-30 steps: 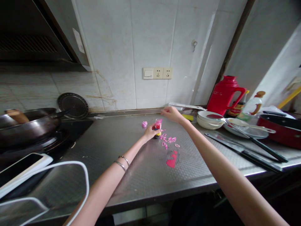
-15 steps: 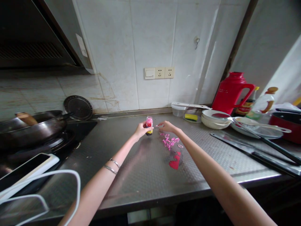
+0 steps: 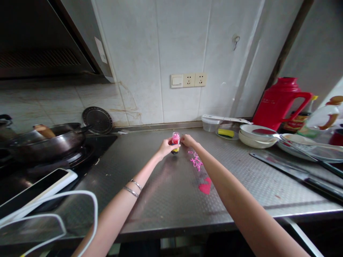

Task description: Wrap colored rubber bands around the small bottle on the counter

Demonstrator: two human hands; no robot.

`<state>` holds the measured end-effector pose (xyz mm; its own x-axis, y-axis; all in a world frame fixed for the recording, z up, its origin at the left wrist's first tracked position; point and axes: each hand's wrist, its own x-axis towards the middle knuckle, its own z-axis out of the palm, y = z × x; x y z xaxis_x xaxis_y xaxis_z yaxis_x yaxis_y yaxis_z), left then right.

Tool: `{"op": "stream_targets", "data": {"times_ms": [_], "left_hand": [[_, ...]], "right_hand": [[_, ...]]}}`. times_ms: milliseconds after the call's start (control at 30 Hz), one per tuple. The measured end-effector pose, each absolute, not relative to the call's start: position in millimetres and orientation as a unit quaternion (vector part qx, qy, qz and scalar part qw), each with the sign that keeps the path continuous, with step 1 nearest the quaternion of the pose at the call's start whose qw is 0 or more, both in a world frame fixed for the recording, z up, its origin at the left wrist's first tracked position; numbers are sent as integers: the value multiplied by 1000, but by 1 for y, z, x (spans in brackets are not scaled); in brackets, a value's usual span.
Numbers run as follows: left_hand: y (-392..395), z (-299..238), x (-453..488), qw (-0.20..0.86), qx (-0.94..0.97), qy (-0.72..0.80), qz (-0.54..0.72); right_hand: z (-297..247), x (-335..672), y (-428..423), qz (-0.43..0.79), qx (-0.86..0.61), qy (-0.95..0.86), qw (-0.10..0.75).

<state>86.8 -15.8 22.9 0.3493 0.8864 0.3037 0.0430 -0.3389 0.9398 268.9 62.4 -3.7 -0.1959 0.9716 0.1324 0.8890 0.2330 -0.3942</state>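
My left hand [image 3: 168, 147] is wrapped round a small clear jar [image 3: 175, 143] that stands upright on the metal counter. Layers of pink, red, yellow and dark small pieces show through its side. Close to the jar's right side is my right hand [image 3: 188, 140], its fingertips pinched together; whatever is between them is hidden. Small pink loops [image 3: 197, 163], like rubber bands, lie scattered on the counter below my right wrist. Nearer to me lies a red heart-shaped piece [image 3: 205, 186], partly behind my right forearm.
Left, a pan [image 3: 61, 137] sits on the stove, with a white device [image 3: 40, 191] and cable [image 3: 91, 194] in front. Right are a yellow sponge [image 3: 225, 133], stacked bowls [image 3: 254, 141], a long dark-handled knife [image 3: 278, 167] and a red thermos flask [image 3: 278, 103].
My right hand has come closer to the jar, and the pale loop seen at its fingertips is now out of sight. The view has turned slightly left. My left hand still holds the jar.
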Motion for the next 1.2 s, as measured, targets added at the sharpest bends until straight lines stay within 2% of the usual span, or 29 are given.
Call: {"op": "stream_targets", "data": {"times_ms": [267, 733, 967, 1200], "left_hand": [[-17, 22, 87, 474, 677, 333, 453], [1, 24, 109, 461, 681, 338, 458], [25, 15, 134, 421, 702, 341, 462], [25, 13, 142, 416, 685, 368, 471]], "right_hand": [[0, 311, 43, 104, -646, -737, 170], [9, 344, -17, 238, -559, -785, 123], [11, 344, -57, 295, -536, -765, 204], [19, 325, -62, 135, -585, -748, 282]]}}
